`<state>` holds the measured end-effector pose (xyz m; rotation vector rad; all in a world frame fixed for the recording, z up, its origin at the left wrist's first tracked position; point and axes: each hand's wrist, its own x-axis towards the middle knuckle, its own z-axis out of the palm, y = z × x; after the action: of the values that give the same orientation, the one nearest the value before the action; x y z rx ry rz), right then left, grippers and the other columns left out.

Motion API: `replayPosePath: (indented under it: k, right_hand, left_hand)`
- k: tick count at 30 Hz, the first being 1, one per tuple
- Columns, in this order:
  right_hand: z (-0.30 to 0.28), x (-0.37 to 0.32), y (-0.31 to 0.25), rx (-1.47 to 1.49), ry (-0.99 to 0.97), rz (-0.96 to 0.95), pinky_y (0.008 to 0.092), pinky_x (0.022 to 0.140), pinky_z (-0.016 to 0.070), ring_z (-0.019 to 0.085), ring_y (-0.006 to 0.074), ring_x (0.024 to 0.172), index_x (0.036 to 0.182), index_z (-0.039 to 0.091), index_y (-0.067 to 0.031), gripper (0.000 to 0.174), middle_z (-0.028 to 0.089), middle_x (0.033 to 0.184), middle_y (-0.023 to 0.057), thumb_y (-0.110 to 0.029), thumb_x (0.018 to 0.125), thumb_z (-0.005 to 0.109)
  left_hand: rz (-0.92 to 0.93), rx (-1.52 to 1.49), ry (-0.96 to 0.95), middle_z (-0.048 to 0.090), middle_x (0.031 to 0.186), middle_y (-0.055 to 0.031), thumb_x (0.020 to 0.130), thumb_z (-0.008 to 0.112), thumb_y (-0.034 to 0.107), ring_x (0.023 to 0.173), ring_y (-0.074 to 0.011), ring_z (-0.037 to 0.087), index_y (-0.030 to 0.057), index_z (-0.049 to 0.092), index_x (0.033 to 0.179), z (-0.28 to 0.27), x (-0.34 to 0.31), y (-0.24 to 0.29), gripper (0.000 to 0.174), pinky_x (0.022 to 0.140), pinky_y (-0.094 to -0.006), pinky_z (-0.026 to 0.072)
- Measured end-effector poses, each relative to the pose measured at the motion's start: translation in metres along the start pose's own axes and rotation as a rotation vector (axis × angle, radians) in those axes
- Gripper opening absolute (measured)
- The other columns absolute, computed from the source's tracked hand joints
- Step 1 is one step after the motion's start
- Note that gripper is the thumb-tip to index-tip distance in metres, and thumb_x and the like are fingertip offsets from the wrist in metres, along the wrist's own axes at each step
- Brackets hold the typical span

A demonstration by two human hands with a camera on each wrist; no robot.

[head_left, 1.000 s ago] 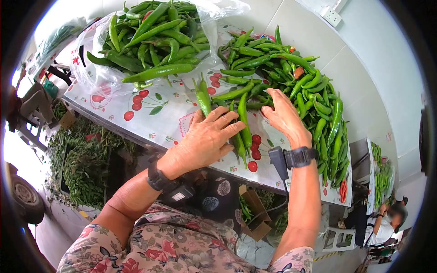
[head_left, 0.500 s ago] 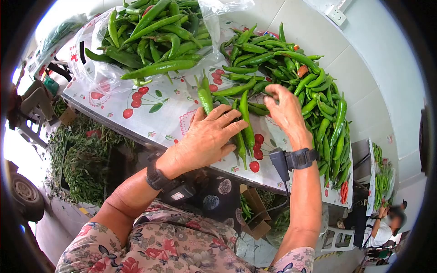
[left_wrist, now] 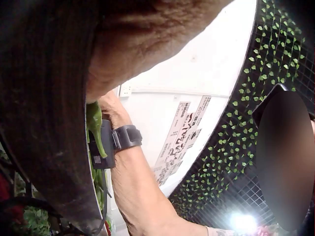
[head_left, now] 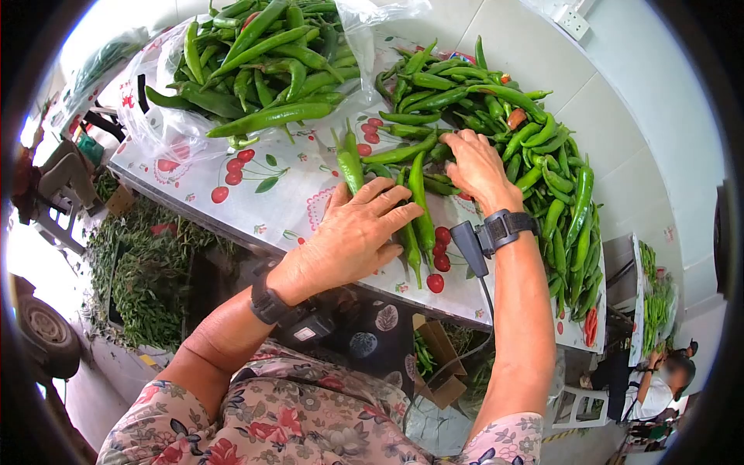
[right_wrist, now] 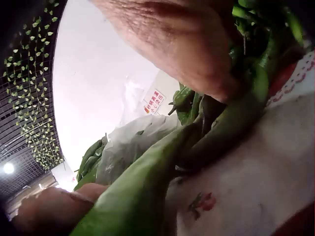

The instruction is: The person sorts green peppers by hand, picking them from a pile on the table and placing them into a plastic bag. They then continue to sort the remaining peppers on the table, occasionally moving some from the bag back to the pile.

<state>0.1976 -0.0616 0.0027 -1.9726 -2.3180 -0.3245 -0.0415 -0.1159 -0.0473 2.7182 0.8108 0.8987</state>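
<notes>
My left hand [head_left: 349, 240] rests palm down over a few long green chili peppers [head_left: 409, 242] lined up near the table's front edge, its fingers lying across them. One pepper [head_left: 349, 167] sticks out beyond its fingertips, and another [head_left: 421, 205] lies just right of its index finger. At the near edge of a big heap of green chili peppers [head_left: 535, 163], my right hand [head_left: 477, 167] pinches a green chili pepper with bent fingers. In the right wrist view, its fingertip presses on a dark green pepper [right_wrist: 231, 128]; the far side of the grip is hidden.
A clear plastic bag [head_left: 167, 116] heaped with larger green peppers stands at the table's back left. The table has a cherry-print cloth [head_left: 256, 209]. Red peppers [head_left: 590, 327] lie at the right end. Below are leafy greens [head_left: 147, 271] and a cardboard box [head_left: 446, 380]. A person [head_left: 651, 387] sits far right.
My right hand, raised with its fingers apart a second ago, has curled its fingers and come down onto the peppers at the heap's edge. The left hand stays in place.
</notes>
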Motion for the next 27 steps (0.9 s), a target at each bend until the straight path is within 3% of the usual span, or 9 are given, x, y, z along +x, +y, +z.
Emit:
replayPosePath:
  k: [3, 7, 10, 17, 24, 27]
  right_hand:
    - [0.014, 0.002, 0.008, 0.054, 0.076, -0.083, 0.0449, 0.098, 0.043, 0.053, 0.0387, 0.111, 0.116, 0.053, -0.0023, 0.039, 0.056, 0.117, 0.0201, -0.003, 0.078, 0.062]
    - [0.001, -0.009, -0.004, 0.24, -0.088, 0.119, 0.0458, 0.092, 0.0451, 0.057, 0.0419, 0.106, 0.116, 0.053, -0.0005, 0.036, 0.062, 0.108, 0.0249, -0.008, 0.081, 0.06]
    - [0.002, -0.02, -0.004, 0.329, 0.022, 0.059, 0.0476, 0.082, 0.0493, 0.063, 0.0422, 0.092, 0.109, 0.059, -0.0002, 0.031, 0.066, 0.093, 0.0267, -0.012, 0.08, 0.063]
    - [0.004, -0.039, -0.017, 0.61, 0.025, 0.043, 0.045, 0.084, 0.0489, 0.063, 0.0413, 0.096, 0.118, 0.057, -0.0005, 0.037, 0.066, 0.098, 0.0265, -0.016, 0.084, 0.064]
    - [-0.017, -0.06, -0.044, 0.498, -0.022, 0.056, 0.0487, 0.084, 0.0471, 0.059, 0.0445, 0.099, 0.125, 0.049, -0.001, 0.042, 0.063, 0.105, 0.0287, -0.01, 0.086, 0.06]
    - [-0.02, -0.066, -0.046, 0.537, -0.096, 0.082, 0.0438, 0.097, 0.0444, 0.054, 0.0416, 0.116, 0.129, 0.047, 0.0003, 0.044, 0.058, 0.121, 0.0269, -0.007, 0.088, 0.058]
  left_hand:
    - [-0.003, 0.015, -0.01, 0.05, 0.132, -0.0057, 0.07, 0.073, 0.016, 0.127, -0.0279, 0.043, 0.0153, 0.053, 0.128, 0.001, 0.0, -0.001, 0.061, 0.097, -0.052, 0.0378]
    - [-0.005, 0.007, -0.002, 0.05, 0.131, -0.0058, 0.07, 0.073, 0.016, 0.127, -0.0282, 0.043, 0.0149, 0.054, 0.127, 0.0, 0.0, 0.0, 0.06, 0.098, -0.051, 0.038]
    - [-0.007, 0.009, 0.006, 0.05, 0.131, -0.0057, 0.07, 0.073, 0.016, 0.127, -0.0283, 0.044, 0.0148, 0.054, 0.127, 0.001, 0.0, 0.0, 0.06, 0.097, -0.0506, 0.0382]
    - [-0.003, -0.009, 0.005, 0.049, 0.131, -0.0058, 0.069, 0.073, 0.014, 0.126, -0.0285, 0.044, 0.0147, 0.054, 0.126, 0.002, 0.001, -0.001, 0.06, 0.097, -0.0506, 0.038]
    - [-0.004, -0.013, -0.004, 0.049, 0.131, -0.0066, 0.07, 0.072, 0.014, 0.126, -0.029, 0.044, 0.0138, 0.053, 0.127, -0.001, 0.001, 0.0, 0.06, 0.097, -0.0511, 0.0376]
    - [-0.041, -0.028, -0.024, 0.047, 0.134, -0.0071, 0.07, 0.072, 0.014, 0.127, -0.0299, 0.043, 0.0141, 0.052, 0.129, -0.001, 0.001, 0.0, 0.062, 0.1, -0.0525, 0.0364]
